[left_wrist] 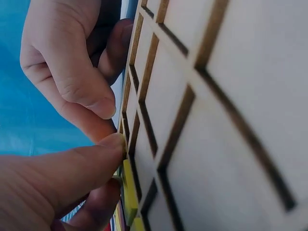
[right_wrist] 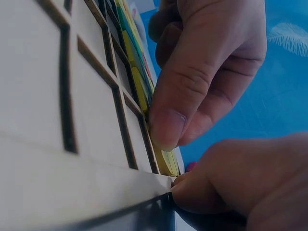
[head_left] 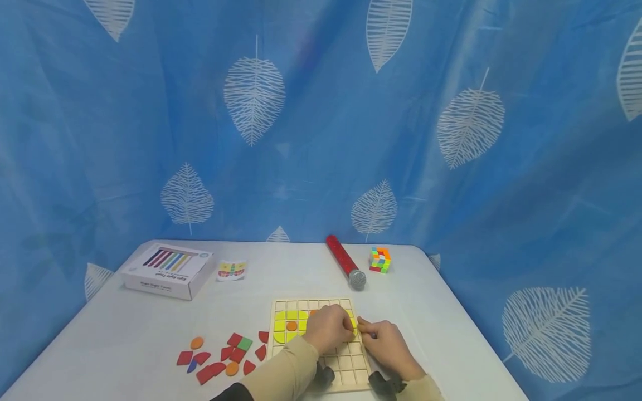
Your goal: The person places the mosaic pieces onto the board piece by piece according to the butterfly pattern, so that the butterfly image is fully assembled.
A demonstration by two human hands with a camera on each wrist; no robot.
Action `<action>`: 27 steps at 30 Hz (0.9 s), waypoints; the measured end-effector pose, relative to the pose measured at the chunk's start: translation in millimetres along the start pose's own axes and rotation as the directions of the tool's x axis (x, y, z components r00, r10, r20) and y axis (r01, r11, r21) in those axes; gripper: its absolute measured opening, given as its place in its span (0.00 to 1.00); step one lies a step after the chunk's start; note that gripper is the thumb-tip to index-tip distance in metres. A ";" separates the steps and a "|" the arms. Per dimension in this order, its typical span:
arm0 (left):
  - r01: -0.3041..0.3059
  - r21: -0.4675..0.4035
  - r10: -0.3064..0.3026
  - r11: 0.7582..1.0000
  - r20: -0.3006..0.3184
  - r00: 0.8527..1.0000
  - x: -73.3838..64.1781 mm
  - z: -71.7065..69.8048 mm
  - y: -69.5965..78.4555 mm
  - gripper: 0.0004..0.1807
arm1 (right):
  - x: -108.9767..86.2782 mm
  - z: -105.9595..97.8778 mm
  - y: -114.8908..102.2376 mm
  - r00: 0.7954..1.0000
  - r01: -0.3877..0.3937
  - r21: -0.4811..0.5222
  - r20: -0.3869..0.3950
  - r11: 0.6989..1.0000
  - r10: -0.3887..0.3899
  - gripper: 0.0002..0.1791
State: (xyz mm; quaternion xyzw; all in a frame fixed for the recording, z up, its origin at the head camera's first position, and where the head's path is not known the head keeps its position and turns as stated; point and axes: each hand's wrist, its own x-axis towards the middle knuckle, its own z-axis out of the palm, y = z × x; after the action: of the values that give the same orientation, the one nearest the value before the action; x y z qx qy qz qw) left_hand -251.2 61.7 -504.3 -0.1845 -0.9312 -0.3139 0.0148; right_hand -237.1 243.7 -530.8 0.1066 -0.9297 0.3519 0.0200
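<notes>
A wooden grid board (head_left: 346, 379) lies in front of me, with yellow pieces (head_left: 280, 337) and orange discs (head_left: 291, 326) in its far rows. My left hand (head_left: 328, 328) reaches across it, thumb and fingertips pinching at a yellow piece (right_wrist: 166, 161) by the right edge. In the left wrist view the left thumb (left_wrist: 91, 161) meets the other hand's fingertip at the rim. My right hand (head_left: 388, 345) is at the board's right edge, fingers bent and fingertips right at the rim. Whether those fingertips pinch anything I cannot tell.
Several red pieces (head_left: 205, 374), a green square (head_left: 244, 343) and orange discs (head_left: 197, 342) lie loose left of the board. Farther back are a white box (head_left: 168, 270), a picture card (head_left: 232, 270), a red microphone (head_left: 343, 259) and a puzzle cube (head_left: 379, 260).
</notes>
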 end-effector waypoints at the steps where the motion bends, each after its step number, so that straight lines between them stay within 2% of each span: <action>1: 0.002 0.004 -0.002 1.000 -0.005 1.000 -0.5 -0.7 0.0 0.06 | 0.3 0.5 -0.5 1.000 -0.002 0.002 0.003 1.000 0.002 0.18; 6: 0.015 0.015 -0.015 1.000 -0.006 1.000 -4.6 -3.7 0.2 0.06 | 1.4 2.1 -2.4 1.000 -0.005 -0.001 0.011 1.000 0.005 0.17; 10: 0.013 -0.015 -0.013 1.000 -0.008 1.000 -12.2 -13.2 -8.9 0.04 | 1.8 3.3 -2.3 1.000 -0.022 -0.008 0.016 1.000 0.022 0.16; 13: 0.042 -0.055 -0.044 0.998 -0.034 0.998 -23.8 -35.9 -28.2 0.06 | 1.4 4.7 -3.0 0.999 -0.038 -0.011 0.024 0.999 0.038 0.15; 16: 0.130 -0.089 -0.136 0.988 -0.071 0.988 -41.2 -71.7 -58.9 0.07 | 0.8 6.1 -4.1 0.999 -0.043 -0.011 0.029 0.999 0.043 0.15; 19: 0.237 -0.093 -0.248 0.967 -0.118 0.962 -62.0 -109.9 -98.5 0.06 | 0.7 6.0 -4.9 0.998 -0.050 -0.011 0.027 0.999 0.050 0.15; 22: 0.337 -0.090 -0.347 0.937 -0.147 0.926 -83.1 -141.9 -138.0 0.09 | 1.3 4.5 -4.8 0.998 -0.058 -0.019 0.021 0.998 0.058 0.14; 24: 0.388 -0.100 -0.399 0.916 -0.151 0.904 -97.5 -158.1 -161.7 0.12 | 1.7 3.1 -4.4 0.998 -0.067 -0.023 0.018 0.997 0.067 0.14; 27: 0.465 -0.123 -0.480 0.877 -0.154 0.864 -116.8 -175.4 -188.1 0.18 | 2.0 1.8 -3.4 0.997 -0.076 -0.024 0.017 0.997 0.076 0.15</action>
State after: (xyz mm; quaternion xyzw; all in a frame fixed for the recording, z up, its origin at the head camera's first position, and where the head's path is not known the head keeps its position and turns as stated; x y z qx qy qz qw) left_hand -224.3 -219.0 -489.3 0.0779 -0.9291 -0.3612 0.0139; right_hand -238.3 239.7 -529.7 0.0740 -0.9373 0.3406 -0.0007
